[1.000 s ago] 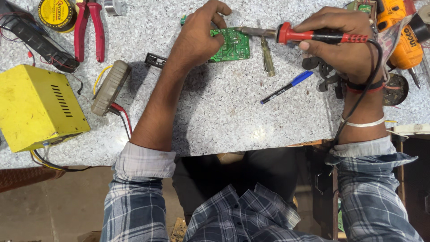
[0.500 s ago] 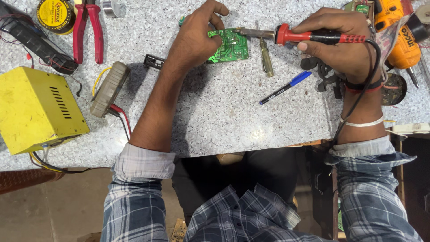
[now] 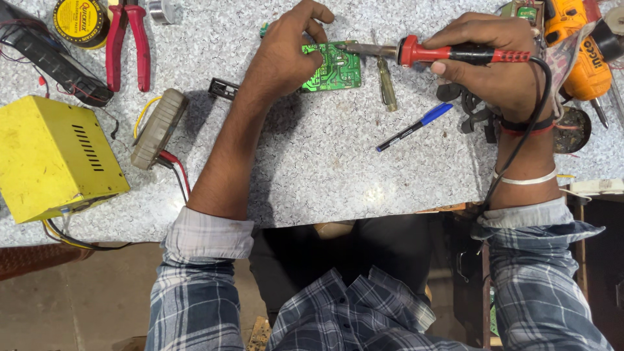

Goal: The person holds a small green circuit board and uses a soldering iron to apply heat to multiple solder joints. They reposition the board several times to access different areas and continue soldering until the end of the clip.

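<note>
Soldering a green circuit board, upper centre.
Our left hand (image 3: 286, 55) pins the circuit board (image 3: 335, 68); our right hand (image 3: 494, 62) has its grip clenched around the soldering iron (image 3: 448, 53).

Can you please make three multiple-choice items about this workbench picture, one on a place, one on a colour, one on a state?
1. Where does the yellow metal box stand?
A. at the left edge of the table
B. beside the blue pen
C. under the green circuit board

2. What colour are the handles of the pliers?
A. blue
B. red
C. green

3. What is the right hand doing with the soldering iron?
A. it has laid it on the table
B. it hangs it by its cord
C. it grips the handle, tip at the board

Answers:
1 A, the box sits far left on the table.
2 B, both handles are red.
3 C, the fingers wrap the handle while the tip meets the green circuit board, which the left hand steadies.
</note>
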`<state>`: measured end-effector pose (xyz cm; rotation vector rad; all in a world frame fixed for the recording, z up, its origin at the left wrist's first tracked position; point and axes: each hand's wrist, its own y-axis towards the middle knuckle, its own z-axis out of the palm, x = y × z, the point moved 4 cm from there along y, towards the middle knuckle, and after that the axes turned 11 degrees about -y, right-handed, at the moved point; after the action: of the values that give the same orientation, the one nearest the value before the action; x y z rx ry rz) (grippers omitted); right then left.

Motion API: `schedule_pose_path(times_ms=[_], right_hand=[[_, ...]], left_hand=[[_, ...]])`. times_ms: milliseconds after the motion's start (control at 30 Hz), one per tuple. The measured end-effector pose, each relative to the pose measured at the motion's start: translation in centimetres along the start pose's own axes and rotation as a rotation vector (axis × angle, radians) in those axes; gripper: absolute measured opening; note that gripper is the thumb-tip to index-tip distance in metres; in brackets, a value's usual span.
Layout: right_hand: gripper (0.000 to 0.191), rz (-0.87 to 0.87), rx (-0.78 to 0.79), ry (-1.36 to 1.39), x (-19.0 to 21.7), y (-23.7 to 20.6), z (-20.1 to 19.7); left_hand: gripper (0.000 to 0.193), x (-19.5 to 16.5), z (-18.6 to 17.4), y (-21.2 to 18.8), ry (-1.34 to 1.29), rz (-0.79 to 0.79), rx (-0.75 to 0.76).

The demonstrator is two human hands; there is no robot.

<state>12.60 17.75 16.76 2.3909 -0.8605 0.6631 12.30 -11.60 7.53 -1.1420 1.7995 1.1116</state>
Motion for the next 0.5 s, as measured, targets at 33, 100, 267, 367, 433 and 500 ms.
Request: schedule_pose_path(times_ms=[33,100,267,367,433,500], right_hand=[[0.026,0.027,0.003,-0.007,-0.13,-0.09,-0.13],[0.028,0.079,0.01,-0.017,-0.38,-0.24,-0.44],[0.028,0.039,0.001,-0.029,-0.2,-0.25,-0.48],[0.025,0.013,0.009,-0.027,-0.06,-0.16,-0.26],[0.025,0.011,0.01,-0.026,-0.05,-0.09,-0.28],[0.029,0.037,0.012,-0.032,-0.12,-0.15,-0.43]], left_hand=[[0.05,-0.11,0.04,-0.01,-0.002,0.015,0.0],[0.049,-0.25,-0.07,0.01,-0.006,0.021,0.0],[0.048,-0.21,-0.13,-0.07,-0.028,-0.024,0.003],[0.049,-0.17,-0.09,-0.12,-0.014,-0.02,-0.001],[0.049,-0.26,-0.03,-0.06,-0.001,0.012,-0.001],[0.049,-0.28,0.02,-0.05,-0.008,0.019,0.006]])
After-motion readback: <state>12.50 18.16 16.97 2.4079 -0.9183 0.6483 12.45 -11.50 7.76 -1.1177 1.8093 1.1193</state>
